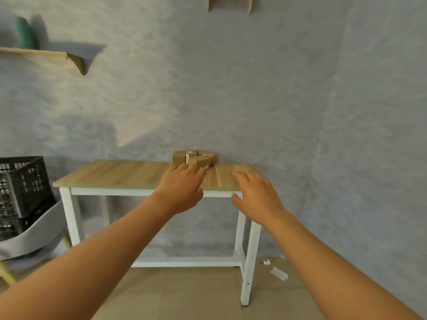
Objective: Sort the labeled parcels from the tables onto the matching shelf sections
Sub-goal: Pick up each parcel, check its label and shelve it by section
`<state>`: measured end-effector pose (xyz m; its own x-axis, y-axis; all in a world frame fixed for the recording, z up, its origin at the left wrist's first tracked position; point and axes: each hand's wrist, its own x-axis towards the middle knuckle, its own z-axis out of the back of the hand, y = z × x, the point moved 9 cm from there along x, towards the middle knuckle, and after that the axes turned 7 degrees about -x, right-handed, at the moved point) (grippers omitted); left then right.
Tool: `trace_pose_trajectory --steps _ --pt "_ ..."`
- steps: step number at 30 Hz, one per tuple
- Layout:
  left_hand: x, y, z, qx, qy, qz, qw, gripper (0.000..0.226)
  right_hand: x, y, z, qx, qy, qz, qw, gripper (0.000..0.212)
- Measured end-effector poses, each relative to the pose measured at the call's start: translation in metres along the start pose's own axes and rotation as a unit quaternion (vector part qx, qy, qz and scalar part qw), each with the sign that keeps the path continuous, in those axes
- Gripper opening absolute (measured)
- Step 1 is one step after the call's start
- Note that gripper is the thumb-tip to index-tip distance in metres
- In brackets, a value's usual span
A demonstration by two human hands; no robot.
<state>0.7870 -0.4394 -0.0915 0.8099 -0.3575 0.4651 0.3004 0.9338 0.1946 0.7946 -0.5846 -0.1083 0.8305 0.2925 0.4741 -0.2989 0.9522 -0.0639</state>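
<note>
Currently both our hands are spread, holding nothing: left hand (182,190) nears parcels (195,159) at 12 o'clock; careless grab topples cluster, right hand (256,195) idle.

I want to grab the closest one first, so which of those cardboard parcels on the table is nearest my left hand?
The front parcel, tilted and foremost in the cluster, right at the left hand's fingertips; the others sit behind it against the wall.

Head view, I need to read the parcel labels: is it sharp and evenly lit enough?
Head view: the small brown cardboard parcels at the back of the wood-topped white-framed table are soft and blurred, their white labels unreadable; wide-angle distortion bends the table legs; light is uneven, with a bright patch and soft shadows on the grey wall; left hand and right hand are slightly motion-blurred.
</note>
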Motion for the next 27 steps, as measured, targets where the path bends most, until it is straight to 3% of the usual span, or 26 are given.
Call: trace_pose_trajectory --steps 17,27 --pt "0.145 0.204 -0.177 0.009 0.047 0.079 0.996 0.038 0.251 0.042 -0.187 0.036 0.043 0.059 0.997 0.045" --pt "0.244 0.311 -0.285 -0.027 0.068 0.042 0.996 0.041 0.388 0.052 -0.297 0.07 0.084 -0.018 0.994 0.051"
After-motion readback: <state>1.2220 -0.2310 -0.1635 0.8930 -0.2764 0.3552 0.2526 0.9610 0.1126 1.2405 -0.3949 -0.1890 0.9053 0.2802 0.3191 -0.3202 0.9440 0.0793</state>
